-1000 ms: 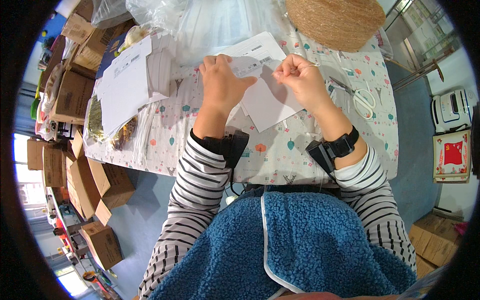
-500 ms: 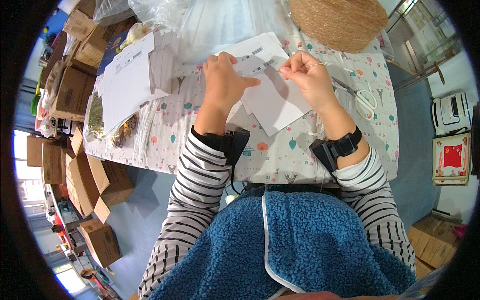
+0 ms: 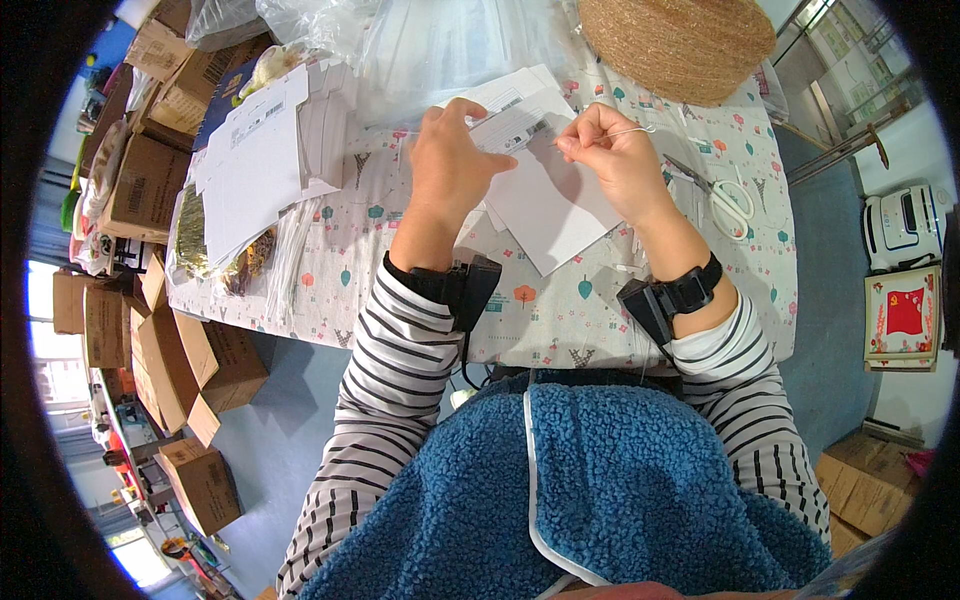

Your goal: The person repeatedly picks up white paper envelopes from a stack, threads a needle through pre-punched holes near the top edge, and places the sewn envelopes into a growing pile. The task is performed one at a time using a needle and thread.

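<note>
My right hand (image 3: 622, 165) pinches a thin white string (image 3: 636, 129) between thumb and fingertips, and a looped end of it sticks out to the right. My left hand (image 3: 447, 165) is opposite, with thumb and fingers apart and nothing visible in its grasp. Beneath and between the hands lie a few overlapping white cards (image 3: 548, 215) with printed labels near their far edge. White-handled scissors (image 3: 733, 210) rest on the table to the right of my right wrist.
A stack of white cards (image 3: 255, 170) stands at left, with a bundle of white strings (image 3: 290, 265) beside it. Clear plastic bags (image 3: 440, 45) cover the table's far side. A brown fibrous roll (image 3: 680, 50) sits at far right. Cardboard boxes (image 3: 225, 365) crowd the floor at left.
My left hand has shifted very slightly, its fingers a little more curled over the cards. The right hand keeps its pinch on the string almost in place.
</note>
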Demonstrator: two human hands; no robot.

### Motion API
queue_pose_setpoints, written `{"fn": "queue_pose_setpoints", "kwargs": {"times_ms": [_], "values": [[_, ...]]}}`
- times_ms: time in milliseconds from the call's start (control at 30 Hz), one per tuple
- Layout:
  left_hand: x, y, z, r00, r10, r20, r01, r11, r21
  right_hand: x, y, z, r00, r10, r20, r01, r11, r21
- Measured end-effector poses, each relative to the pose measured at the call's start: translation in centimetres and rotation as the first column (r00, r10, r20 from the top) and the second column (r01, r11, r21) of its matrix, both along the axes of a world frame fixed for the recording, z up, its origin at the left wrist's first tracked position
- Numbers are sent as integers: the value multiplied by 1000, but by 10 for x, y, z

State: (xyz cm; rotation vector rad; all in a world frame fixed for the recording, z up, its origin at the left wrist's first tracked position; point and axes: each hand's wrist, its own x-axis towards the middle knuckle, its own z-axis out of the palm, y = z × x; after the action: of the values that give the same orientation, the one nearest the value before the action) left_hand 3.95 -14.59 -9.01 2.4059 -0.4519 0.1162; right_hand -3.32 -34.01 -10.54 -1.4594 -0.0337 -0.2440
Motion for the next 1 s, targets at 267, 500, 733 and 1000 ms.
{"fn": "queue_pose_setpoints", "kwargs": {"times_ms": [267,500,733,1000], "values": [[14,4,8,916,-235,-325,-39,754,-655,2,-1,0,983,-135,125,130,991,44],[-1,-7,20,825,-428,-369,-6,647,-763,-6,-2,22,910,-227,347,253,967,-31],[-21,-9,37,798,-535,-278,136,608,-782,-12,10,31,897,-207,390,250,966,-61],[-27,-12,41,766,-599,-235,205,573,-793,-10,7,30,877,-254,408,305,950,-64]]}}
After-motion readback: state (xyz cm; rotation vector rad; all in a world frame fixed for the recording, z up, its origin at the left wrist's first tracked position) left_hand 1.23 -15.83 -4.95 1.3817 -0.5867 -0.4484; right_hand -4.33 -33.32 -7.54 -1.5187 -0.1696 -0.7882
